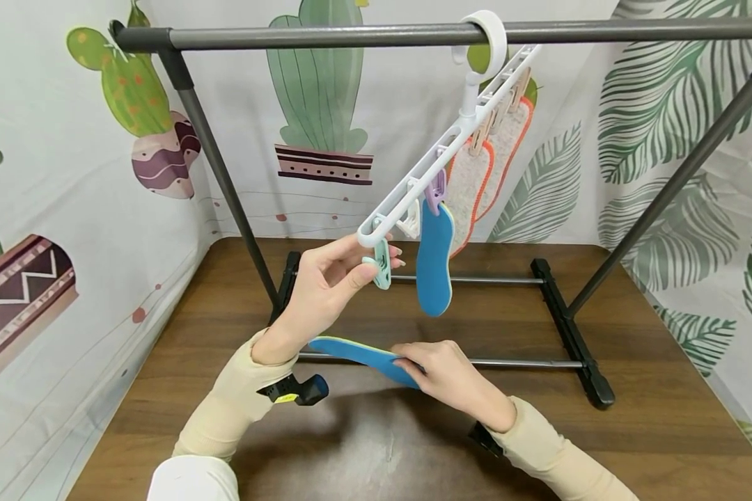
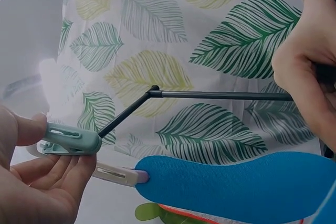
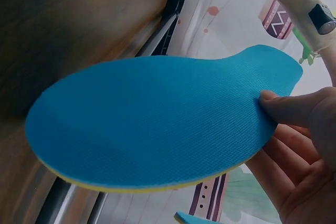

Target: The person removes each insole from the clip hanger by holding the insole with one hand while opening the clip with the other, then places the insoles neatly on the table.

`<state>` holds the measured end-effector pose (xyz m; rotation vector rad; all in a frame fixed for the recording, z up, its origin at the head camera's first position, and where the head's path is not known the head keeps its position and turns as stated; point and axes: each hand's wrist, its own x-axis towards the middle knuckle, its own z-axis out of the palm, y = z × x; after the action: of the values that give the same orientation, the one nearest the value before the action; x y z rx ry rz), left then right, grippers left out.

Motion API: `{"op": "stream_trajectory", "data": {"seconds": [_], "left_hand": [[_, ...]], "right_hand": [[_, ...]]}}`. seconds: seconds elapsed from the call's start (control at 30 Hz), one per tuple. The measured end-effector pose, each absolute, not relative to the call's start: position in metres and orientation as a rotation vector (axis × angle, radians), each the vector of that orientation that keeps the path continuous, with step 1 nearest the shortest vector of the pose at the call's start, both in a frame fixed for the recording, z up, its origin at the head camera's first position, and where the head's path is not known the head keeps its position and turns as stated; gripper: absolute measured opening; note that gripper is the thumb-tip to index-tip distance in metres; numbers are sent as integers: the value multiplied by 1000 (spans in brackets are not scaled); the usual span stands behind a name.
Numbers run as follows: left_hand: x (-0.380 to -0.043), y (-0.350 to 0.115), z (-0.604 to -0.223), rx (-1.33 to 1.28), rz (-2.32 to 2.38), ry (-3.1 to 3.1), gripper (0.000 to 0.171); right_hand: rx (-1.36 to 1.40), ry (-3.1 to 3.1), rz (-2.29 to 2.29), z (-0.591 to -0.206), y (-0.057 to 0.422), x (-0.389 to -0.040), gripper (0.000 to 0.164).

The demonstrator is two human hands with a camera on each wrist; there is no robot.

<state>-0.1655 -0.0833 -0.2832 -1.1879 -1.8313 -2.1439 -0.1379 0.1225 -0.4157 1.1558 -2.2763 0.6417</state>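
My left hand (image 1: pixel 322 289) pinches a mint-green clothespin (image 1: pixel 382 266) that hangs from the near end of a white clip hanger (image 1: pixel 416 184). In the left wrist view, thumb and fingers press the tail of that clothespin (image 2: pixel 73 139). Lower down, my right hand (image 1: pixel 451 376) grips one end of a blue insole (image 1: pixel 357 353) with a yellow edge. The right wrist view shows the insole (image 3: pixel 147 124) tilted, thumb on its blue face and fingers behind. Another blue insole (image 1: pixel 434 268) hangs from a purple clothespin (image 1: pixel 436 189) farther along the hanger.
The hanger's hook (image 1: pixel 491 45) loops over the top bar (image 1: pixel 326 37) of a dark metal rack, which stands on a wooden table (image 1: pixel 627 334). Behind the blue insole hang grey insoles (image 1: pixel 468 191) with orange edges, held by beige clothespins (image 1: pixel 481 131). A white clothespin (image 1: pixel 410 219) hangs between the green and purple ones.
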Motion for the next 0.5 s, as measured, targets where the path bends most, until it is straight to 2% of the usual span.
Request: {"op": "stream_trajectory", "data": {"seconds": [0.5], "left_hand": [[-165, -81, -286, -1180, -2170, -1827, 58]], "right_hand": [[1241, -2215, 573, -425, 112, -134, 22]]}}
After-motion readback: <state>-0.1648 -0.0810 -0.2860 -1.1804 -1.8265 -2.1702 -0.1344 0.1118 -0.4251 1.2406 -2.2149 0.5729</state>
